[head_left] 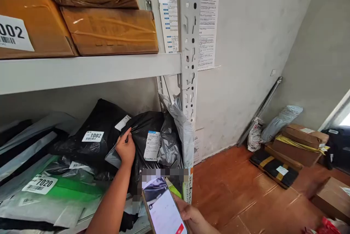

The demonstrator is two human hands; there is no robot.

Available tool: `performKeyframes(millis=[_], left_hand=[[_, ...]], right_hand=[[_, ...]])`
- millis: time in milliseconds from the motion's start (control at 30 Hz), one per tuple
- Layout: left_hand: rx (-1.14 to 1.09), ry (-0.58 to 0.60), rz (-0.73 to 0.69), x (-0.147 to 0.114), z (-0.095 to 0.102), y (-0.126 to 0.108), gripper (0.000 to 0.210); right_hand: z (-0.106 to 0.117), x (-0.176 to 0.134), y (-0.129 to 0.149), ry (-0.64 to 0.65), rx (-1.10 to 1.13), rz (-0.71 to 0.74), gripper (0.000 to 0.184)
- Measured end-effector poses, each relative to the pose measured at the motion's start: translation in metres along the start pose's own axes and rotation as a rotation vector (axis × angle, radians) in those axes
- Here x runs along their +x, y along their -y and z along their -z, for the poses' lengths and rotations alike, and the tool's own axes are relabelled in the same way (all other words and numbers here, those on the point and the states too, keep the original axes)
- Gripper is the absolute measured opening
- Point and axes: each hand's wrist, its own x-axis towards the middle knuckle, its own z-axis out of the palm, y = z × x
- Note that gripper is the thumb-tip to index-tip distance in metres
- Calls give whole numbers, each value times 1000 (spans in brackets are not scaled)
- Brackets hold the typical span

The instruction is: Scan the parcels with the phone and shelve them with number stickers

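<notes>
On the lower shelf, my left hand (126, 149) pinches the upper left edge of a black plastic parcel bag (139, 126) that has a white and blue label (152, 146). My right hand (193, 215) is closed round a smartphone (164, 204) with its lit screen facing me, low in front of the shelf. Left of my left hand lies another black parcel (102, 117) with a sticker reading 1002. A grey plastic parcel (169, 142) and a pale grey bag (186, 131) stand squeezed between the black bag and the upright post.
A perforated metal post (188, 44) and the upper shelf beam (90, 73) frame the parcels. Cardboard boxes (112, 31) sit above. A green parcel (71, 186) lies lower left. Boxes (298, 141) and a black flat parcel (273, 166) are on the red floor at right.
</notes>
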Motion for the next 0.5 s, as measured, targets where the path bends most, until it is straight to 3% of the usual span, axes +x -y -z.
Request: performKeyframes(millis=[100,233,300,400,500], left_hand=[[-45,-29,7,0,-3,2,38],[-66,-63,31,0,-8,2,36],[-101,-54,36,-1,-8,3,35],[-133,-47,37,0,-7,3,35],[-111,-36,47,0,-6,1,34]], right_hand=[[-11,32,-8,24,-3,19,71],[-26,73,-11,-106,-6,119,68],[-28,88,-11,-165,7,152,58],[-26,99,-9,-221,23,165,43],[-27,97,-7,-231,0,171,46]])
